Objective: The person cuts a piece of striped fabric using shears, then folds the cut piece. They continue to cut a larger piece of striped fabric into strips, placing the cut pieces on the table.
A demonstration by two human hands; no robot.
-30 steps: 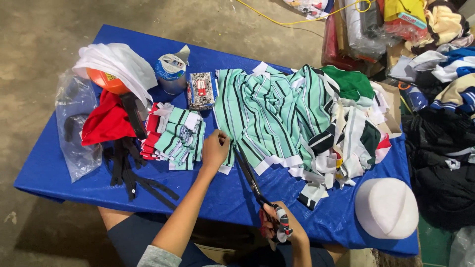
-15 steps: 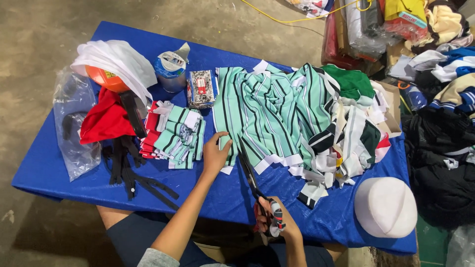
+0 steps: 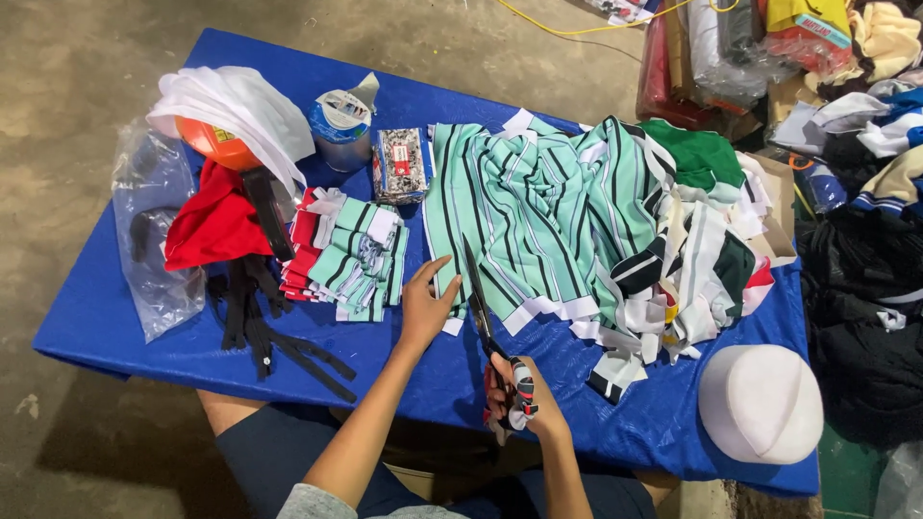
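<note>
Here right hand [image 3: 514, 396] grips scissors [image 3: 483, 309], blades in striped fabric [image 3: 524, 216]; left hand [image 3: 425, 306] flat, fingers spread, pinning fabric edge.

Soft, even light falls from above, bright enough to show every colour clearly. The blue table cover [image 3: 115, 336] carries a mild sheen along its near folds, and the clear plastic bag [image 3: 154, 240] at the left gives off pale glare. Shadows are short and diffuse; a darker one sits under the table's near edge on the concrete floor [image 3: 87, 58]. Focus is sharp across the middle. The wide lens bends the table's far edge and stretches the corners, and the far right clutter is dim.
</note>
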